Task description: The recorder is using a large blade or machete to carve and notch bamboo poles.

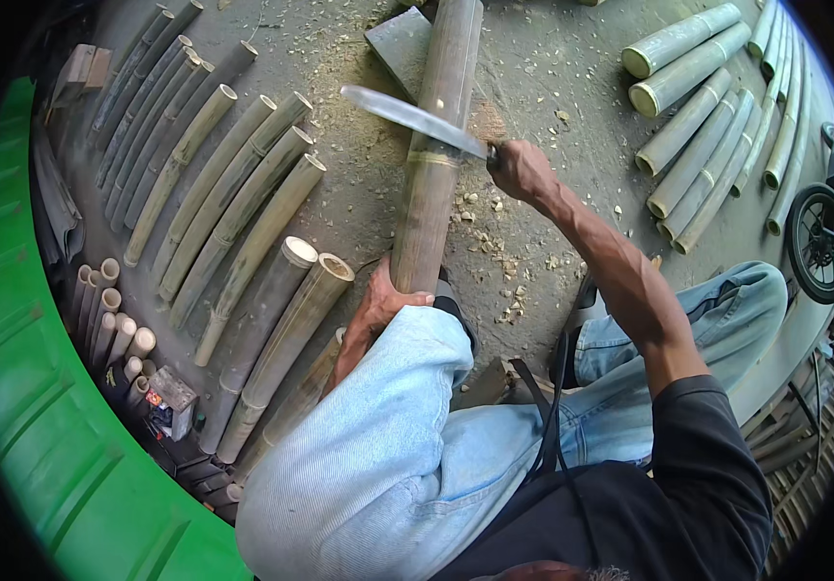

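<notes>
A thick bamboo pole [429,208] runs from beside my knee up past the top edge of the view. My left hand [378,308] is wrapped round its near end, next to my jeans. In my right hand [522,172] is the handle of a machete [407,116], fingers closed round it. The broad blade lies across the pole, just beyond a pale node ring; whether it touches the bamboo I cannot tell. Under the pole's far part is a grey block [403,50]. Wood chips [509,261] are scattered on the ground around the pole.
Rows of cut bamboo lengths [262,208] lie on the left, with more bamboo lengths [698,145] at the far right. Short bamboo pieces [107,315] stand near a green corrugated sheet [15,310]. A small wheel [819,242] is at the right edge.
</notes>
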Tool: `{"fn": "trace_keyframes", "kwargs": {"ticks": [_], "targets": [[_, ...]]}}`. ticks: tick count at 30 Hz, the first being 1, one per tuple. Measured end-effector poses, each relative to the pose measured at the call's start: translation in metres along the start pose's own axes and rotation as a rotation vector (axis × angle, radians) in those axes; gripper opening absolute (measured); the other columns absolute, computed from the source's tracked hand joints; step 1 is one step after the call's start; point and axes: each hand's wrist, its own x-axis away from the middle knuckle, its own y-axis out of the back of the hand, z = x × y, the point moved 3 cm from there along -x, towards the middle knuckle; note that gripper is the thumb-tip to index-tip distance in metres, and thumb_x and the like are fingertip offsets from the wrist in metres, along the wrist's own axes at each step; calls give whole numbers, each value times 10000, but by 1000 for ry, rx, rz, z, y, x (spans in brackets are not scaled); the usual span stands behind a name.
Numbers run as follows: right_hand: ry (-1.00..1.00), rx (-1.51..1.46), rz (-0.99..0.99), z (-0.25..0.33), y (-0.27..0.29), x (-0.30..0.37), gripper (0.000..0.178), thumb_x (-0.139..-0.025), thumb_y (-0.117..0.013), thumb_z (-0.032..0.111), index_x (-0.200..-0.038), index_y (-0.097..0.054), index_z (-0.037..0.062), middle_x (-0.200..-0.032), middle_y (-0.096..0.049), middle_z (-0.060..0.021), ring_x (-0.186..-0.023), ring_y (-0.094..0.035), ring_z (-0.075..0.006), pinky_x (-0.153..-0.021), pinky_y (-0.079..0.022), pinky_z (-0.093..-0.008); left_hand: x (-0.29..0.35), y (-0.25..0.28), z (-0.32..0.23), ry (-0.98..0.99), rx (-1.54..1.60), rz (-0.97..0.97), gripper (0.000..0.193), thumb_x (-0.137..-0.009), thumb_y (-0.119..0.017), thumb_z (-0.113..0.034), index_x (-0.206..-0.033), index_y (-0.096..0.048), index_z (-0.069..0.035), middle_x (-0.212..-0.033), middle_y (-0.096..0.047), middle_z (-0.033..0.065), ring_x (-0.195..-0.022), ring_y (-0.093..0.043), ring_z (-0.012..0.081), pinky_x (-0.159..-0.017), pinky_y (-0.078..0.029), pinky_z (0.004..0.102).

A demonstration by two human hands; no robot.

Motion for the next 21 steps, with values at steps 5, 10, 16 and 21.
{"fn": "trace_keyframes", "kwargs": {"ticks": [5, 10, 16, 21], "targets": [[331, 246, 191, 37, -7, 5, 115, -888, -558, 93, -869, -667, 60, -694, -686, -160, -621, -689, -343, -564, -533, -469, 4, 7, 8, -224, 100, -156, 1101, -501, -896, -355, -1422, -430, 30, -1248, -613, 196, -1174, -594, 338, -1039, -434, 431], [-194, -30, -67, -7, 9, -1, 124, -887, -564, 120, -830, -659, 65, -671, -669, -168, -614, -681, -344, -540, -510, -473, 16, -3, -34, -41, 378, 96, 880, -553, -810, -306, -1318, -518, 16, -1144, -620, 145, -1027, -605, 242, -943, -481, 380], [126, 112, 114, 14, -2, 10, 111, -870, -587, 134, -892, -652, 46, -710, -665, -209, -685, -679, -404, -597, -523, -495, 5, -5, -2, -71, 478, 84, 917, -560, -832, -315, -1334, -496, 45, -1136, -632, 161, -1025, -623, 266, -945, -485, 388], [-65, 23, 33, 26, -1, 10, 104, -871, -575, 128, -882, -642, 49, -697, -651, -209, -682, -666, -415, -597, -509, -511, 13, -7, -14, 52, 86, -98, 963, -614, -878, -349, -1362, -446, 76, -1213, -606, 278, -1080, -645, 368, -962, -501, 428]]}}
